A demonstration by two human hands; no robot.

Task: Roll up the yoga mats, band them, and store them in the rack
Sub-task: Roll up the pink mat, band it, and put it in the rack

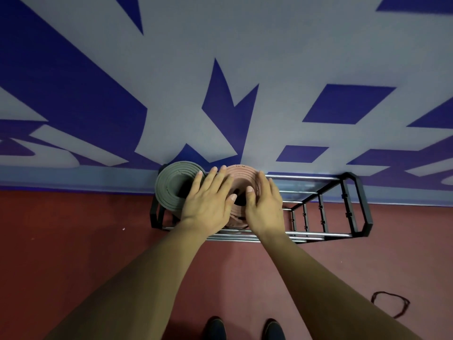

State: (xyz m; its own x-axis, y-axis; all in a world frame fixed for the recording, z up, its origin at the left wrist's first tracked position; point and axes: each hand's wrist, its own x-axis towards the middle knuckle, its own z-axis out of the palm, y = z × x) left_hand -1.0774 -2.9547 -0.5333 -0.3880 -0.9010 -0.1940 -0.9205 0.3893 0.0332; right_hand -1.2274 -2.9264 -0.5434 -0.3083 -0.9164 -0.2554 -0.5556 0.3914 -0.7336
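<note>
A black and chrome rack [353,204] stands on the floor against the wall. Two rolled mats stand upright in its left part: a grey-green mat [171,187] at the far left and a pink mat [241,175] beside it. My left hand [208,200] lies flat with straight fingers on the top of the pink mat, its fingers reaching toward the grey-green one. My right hand [263,204] presses on the pink mat's top right side with fingers extended. Much of the pink roll is hidden under both hands.
The rack's right part holds nothing. A dark loop of band [389,303] lies on the red floor at the lower right. The blue and grey patterned wall [220,69] rises just behind the rack. My shoes [245,328] show at the bottom edge.
</note>
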